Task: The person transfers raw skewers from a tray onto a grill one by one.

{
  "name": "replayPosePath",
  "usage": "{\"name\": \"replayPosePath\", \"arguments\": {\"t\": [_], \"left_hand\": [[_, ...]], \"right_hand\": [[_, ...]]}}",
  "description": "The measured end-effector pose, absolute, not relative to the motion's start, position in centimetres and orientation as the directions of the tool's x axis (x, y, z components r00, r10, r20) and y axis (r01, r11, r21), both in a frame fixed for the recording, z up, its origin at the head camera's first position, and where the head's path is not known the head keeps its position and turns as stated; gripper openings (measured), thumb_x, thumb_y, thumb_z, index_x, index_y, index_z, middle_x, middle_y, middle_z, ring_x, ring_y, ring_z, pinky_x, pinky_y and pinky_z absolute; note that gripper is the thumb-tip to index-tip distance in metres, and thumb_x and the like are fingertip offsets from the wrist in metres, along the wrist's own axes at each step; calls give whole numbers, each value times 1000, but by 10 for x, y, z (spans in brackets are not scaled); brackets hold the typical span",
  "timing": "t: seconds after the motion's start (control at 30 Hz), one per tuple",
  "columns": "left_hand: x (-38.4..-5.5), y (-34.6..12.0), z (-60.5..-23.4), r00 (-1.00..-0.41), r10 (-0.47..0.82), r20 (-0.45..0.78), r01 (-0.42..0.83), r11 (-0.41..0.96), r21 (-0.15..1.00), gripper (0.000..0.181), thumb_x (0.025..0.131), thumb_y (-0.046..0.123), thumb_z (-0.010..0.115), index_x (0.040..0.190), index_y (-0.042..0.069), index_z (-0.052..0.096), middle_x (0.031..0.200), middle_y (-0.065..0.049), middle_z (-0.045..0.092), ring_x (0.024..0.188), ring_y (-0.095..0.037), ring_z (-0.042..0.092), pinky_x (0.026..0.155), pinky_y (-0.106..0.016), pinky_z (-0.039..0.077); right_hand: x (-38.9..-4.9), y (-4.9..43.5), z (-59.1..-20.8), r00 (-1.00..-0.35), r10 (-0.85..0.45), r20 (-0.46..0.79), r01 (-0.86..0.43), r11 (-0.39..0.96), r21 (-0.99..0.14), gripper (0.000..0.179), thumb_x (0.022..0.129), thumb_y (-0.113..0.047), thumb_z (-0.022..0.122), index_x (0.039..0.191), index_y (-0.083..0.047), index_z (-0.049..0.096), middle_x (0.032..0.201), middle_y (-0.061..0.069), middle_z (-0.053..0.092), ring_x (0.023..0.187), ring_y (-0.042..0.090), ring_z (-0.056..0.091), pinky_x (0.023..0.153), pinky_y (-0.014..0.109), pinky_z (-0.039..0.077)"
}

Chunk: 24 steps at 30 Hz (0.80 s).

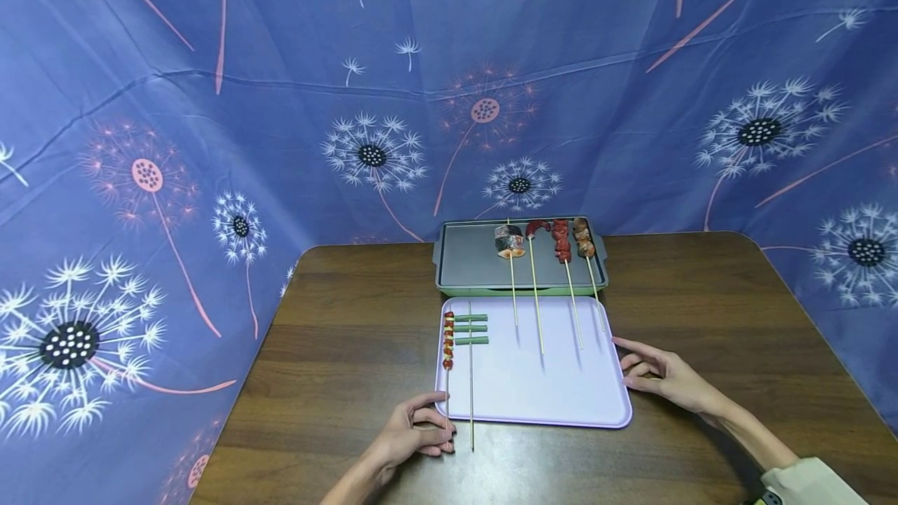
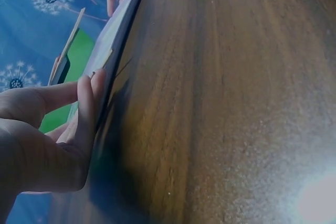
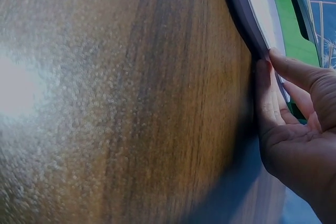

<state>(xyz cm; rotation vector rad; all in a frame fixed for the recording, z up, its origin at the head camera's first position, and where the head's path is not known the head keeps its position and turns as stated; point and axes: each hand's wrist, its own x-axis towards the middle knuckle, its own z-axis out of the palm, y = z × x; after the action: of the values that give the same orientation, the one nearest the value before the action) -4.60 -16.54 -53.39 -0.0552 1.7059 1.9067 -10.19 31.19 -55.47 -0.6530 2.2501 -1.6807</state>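
Left hand (image 1: 410,435): fingers curled at the near-left corner of the lilac tray (image 1: 561,404), tips against its rim; whether they pinch it cannot be told. Just beyond them, a skewer of red pieces (image 1: 447,341) and a bare stick (image 1: 471,388). Farther off, a green grill pan (image 1: 463,263) bearing four loaded skewers (image 1: 554,244). Right hand (image 1: 662,376): fingers loosely apart, touching the tray's right rim. Step judged: steadying the tray on the surface; next calls for a firm two-sided grip. Wrist views blurred; food types unclear.
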Motion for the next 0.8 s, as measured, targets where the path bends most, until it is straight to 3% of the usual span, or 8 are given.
{"name": "replayPosePath", "arguments": {"t": [0.8], "left_hand": [[-39, -190, -526, -767, 482, -423, -509, -56, 859, 76, 89, 0, 74, 154, -4, 35, 107, -3, 75, 83, -16, 77, 61, -15, 57]], "right_hand": [[-102, 313, -554, -872, -489, 36, -179, 249, -952, 62, 97, 0, 65, 147, 18, 34, 109, 8, 70, 94, 1, 67, 77, 15, 54]]}}
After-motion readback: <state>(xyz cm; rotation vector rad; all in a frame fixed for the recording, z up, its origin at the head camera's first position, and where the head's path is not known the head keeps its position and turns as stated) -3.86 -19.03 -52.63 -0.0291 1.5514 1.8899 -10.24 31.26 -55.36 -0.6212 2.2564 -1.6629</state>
